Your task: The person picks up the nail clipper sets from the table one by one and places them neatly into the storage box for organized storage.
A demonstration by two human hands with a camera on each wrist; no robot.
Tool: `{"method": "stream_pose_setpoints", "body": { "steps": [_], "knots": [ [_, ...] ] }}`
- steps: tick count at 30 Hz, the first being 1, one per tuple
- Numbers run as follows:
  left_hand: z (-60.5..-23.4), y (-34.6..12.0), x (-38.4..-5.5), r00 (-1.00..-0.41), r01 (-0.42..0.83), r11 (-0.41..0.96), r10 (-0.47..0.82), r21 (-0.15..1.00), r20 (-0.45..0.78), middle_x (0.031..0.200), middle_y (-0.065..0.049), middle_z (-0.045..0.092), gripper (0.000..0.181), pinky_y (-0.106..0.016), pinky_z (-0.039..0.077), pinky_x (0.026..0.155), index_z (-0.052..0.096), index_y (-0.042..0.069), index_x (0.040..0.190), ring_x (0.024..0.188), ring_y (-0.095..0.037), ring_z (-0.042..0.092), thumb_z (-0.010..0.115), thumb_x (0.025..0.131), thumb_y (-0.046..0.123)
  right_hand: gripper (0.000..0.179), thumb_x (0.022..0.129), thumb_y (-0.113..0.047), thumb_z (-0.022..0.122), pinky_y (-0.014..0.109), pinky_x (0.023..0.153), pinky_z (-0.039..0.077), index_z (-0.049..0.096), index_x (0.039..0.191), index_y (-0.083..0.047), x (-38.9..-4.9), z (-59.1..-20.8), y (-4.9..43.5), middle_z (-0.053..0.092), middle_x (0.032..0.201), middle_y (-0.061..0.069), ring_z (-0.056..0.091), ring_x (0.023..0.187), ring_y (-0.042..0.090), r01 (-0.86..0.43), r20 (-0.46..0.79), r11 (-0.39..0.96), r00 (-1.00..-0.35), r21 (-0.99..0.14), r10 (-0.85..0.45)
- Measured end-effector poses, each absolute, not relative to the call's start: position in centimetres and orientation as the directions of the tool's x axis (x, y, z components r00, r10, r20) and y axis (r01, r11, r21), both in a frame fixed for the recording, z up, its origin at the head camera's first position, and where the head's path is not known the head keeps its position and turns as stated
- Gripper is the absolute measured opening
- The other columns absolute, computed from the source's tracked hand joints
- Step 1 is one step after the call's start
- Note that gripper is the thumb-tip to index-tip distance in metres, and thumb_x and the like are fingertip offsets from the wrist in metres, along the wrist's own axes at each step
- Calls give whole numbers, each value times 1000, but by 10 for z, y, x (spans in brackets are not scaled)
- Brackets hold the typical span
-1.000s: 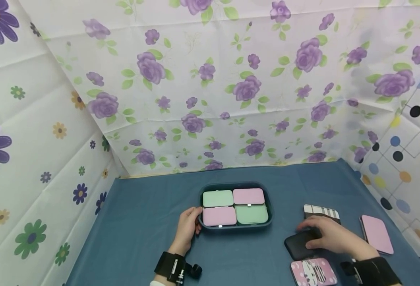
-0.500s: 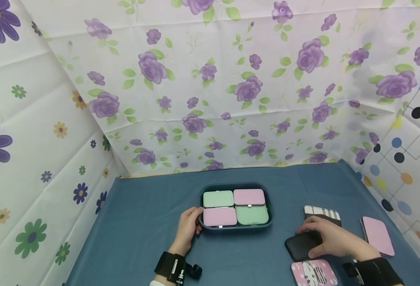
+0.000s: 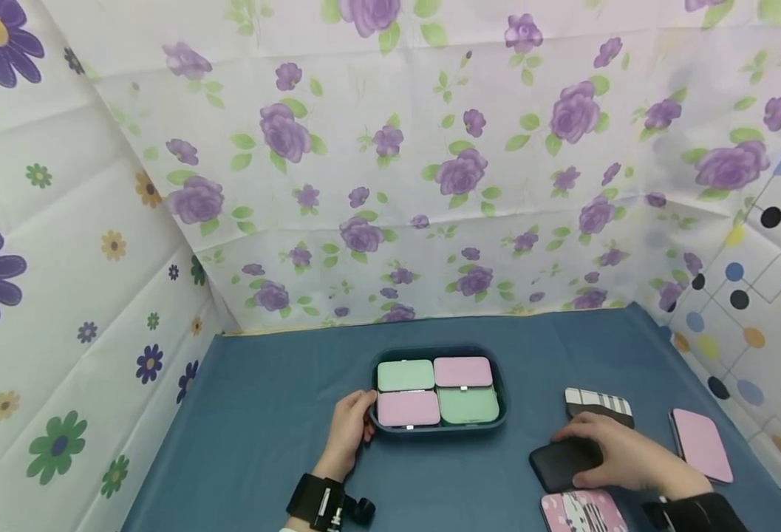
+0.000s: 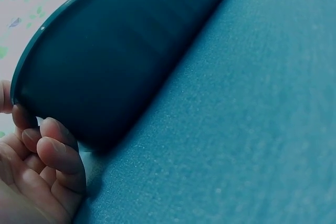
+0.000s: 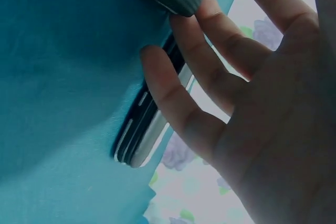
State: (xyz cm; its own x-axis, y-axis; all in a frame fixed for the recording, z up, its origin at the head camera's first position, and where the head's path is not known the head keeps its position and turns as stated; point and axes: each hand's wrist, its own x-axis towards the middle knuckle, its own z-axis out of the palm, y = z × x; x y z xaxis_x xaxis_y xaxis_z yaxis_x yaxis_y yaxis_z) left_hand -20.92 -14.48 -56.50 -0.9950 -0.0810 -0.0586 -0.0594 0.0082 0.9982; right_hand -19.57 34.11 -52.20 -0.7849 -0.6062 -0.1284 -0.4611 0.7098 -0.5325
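Observation:
In the head view my left hand [image 3: 346, 428] holds the left end of a dark blue oval tray [image 3: 406, 431], thumb at the rim. The left wrist view shows the fingers curled against the tray's outer wall [image 4: 110, 56]. Four flat rectangular cases fill the tray: a green case [image 3: 406, 375] and a pink case [image 3: 462, 372] behind, a pink case [image 3: 408, 408] and a green case [image 3: 468, 405] in front. On the right, my right hand [image 3: 619, 451] grips a flat black case [image 3: 556, 464] between thumb and fingers. Its far corner is hidden by the fingers.
A black-and-white striped case [image 3: 599, 405] lies behind the right hand. A pink case [image 3: 701, 445] lies to its right, and a pink cartoon case [image 3: 583, 511] in front. Patterned cloth walls [image 3: 390, 185] enclose the blue table [image 3: 264, 443] at the back and sides.
The right thumb has shifted from over the black case to its near edge. My left hand and the tray keep their places; the head view has tilted slightly.

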Motion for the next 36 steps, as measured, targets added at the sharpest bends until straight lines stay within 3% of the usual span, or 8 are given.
{"method": "stream_pose_setpoints", "body": {
  "steps": [7, 14, 25, 33, 36],
  "knots": [
    [-570, -146, -200, -995, -68, -11, -71, 998, -69, 63, -4, 47, 47, -30, 44, 51, 45, 6, 72, 52, -18, 48, 62, 109, 28, 49, 86, -44, 90, 30, 79, 51, 72, 130, -33, -190, -535, 345, 63, 121, -6, 59, 106, 8, -489, -90, 686, -776, -539, -624],
    [-567, -144, -206, -995, -54, -5, -80, 999, -54, 63, -4, 47, 47, -30, 45, 52, 46, 6, 71, 52, -18, 48, 62, 110, 28, 51, 89, -48, 87, 32, 77, 51, 72, 133, -28, -194, -532, 350, 60, 119, -6, 59, 101, 8, -447, -134, 729, -800, -518, -586],
    [-563, -145, -209, -995, -45, -6, -88, 999, -45, 63, -4, 48, 46, -30, 45, 50, 47, 8, 71, 52, -18, 48, 62, 109, 28, 61, 78, -43, 95, 30, 76, 47, 72, 133, -34, -201, -522, 338, 61, 123, -3, 56, 100, 11, -424, -175, 739, -795, -524, -581],
    [-562, -146, -210, -995, -57, -13, -83, 998, -58, 63, -5, 47, 45, -28, 43, 51, 47, 9, 70, 52, -19, 48, 65, 107, 28, 64, 80, -42, 94, 43, 83, 54, 69, 138, -34, -201, -521, 336, 61, 135, 7, 61, 120, 39, -429, -181, 754, -799, -497, -574],
    [-562, -146, -209, -995, -60, -12, -81, 998, -61, 63, -6, 46, 45, -29, 43, 51, 47, 9, 70, 52, -19, 48, 65, 107, 28, 69, 75, -41, 97, 44, 83, 53, 69, 138, -35, -201, -522, 335, 60, 135, 6, 60, 120, 39, -413, -190, 763, -807, -496, -560]
  ]
}}
